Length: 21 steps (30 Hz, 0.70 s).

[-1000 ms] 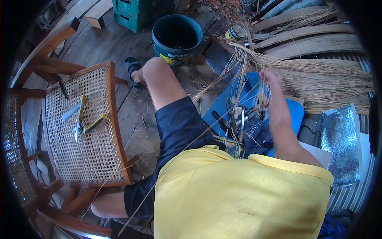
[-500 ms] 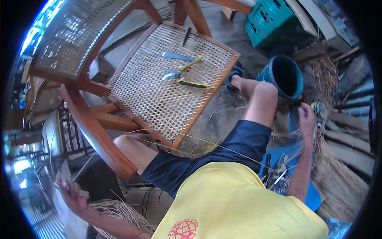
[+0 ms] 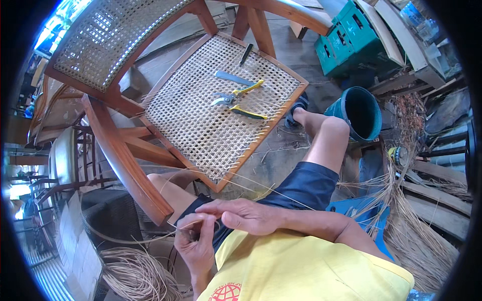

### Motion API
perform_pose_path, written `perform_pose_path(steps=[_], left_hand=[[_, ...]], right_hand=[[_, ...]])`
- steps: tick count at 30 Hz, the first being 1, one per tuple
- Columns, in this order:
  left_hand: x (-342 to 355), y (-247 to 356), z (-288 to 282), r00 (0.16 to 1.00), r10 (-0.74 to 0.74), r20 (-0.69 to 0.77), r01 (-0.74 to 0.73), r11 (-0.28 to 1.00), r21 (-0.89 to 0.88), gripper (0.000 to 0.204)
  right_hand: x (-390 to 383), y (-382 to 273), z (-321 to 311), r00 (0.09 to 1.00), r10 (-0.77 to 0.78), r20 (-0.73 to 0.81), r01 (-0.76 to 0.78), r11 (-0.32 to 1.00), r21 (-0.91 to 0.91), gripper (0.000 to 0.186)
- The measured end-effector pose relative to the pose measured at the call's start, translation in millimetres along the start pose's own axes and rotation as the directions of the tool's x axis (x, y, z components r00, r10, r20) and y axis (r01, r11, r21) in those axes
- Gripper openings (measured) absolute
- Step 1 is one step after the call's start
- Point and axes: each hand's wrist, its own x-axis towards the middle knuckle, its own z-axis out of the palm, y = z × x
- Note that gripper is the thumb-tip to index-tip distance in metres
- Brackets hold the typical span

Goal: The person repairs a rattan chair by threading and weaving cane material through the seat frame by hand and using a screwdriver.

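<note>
In front of my lap, my two hands meet. My left hand [image 3: 197, 242] is closed, its thumb and fingers pinching a thin cane strand [image 3: 133, 240] that loops out to the left. My right hand [image 3: 247, 215] reaches across with its fingers pressed together at the left fingertips; whatever they grip is hidden. Beyond them stands a wooden chair with a woven cane seat [image 3: 188, 113], loose strand ends along its near right edge. On the seat lie yellow-handled pruning shears [image 3: 236, 98], a knife-like flat blade [image 3: 233, 78] and a small black-handled tool [image 3: 246, 54].
A coil of cane [image 3: 138, 276] lies at the lower left, below the chair's armrest [image 3: 125, 160]. Right of my knee stand a teal bucket [image 3: 346, 111] and green crates [image 3: 354, 40]. Loose fibre strands [image 3: 416, 226] spread over the right side, beside a blue sheet [image 3: 382, 228].
Both hands have come from far apart to meet before my lap: the left from the lower left, the right from beside the bucket. The view has shifted slightly.
</note>
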Motion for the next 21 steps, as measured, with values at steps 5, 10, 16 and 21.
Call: perform_pose_path(steps=[5,10,16,21], left_hand=[[7,-21,11,0.995,0.035,0.09,-0.031,0.998,-0.046,0.022],[16,-35,4,0.963,-0.185,0.194,0.236,0.928,-0.288,0.014],[6,-36,-46,0.98,0.14,0.141,-0.087,0.941,-0.328,0.015],[14,-11,-134,0.971,0.155,-0.18,-0.227,0.831,-0.508,0.018]], right_hand=[[-30,-3,-34,0.983,0.119,0.136,-0.146,0.967,0.208,0.058],[-52,-20,-68,0.833,0.548,-0.077,-0.511,0.816,0.27,0.031],[-107,-35,-159,0.735,0.495,-0.463,-0.634,0.745,-0.209,0.015],[-148,-40,-195,0.603,0.415,-0.682,-0.774,0.51,-0.374,0.019]])
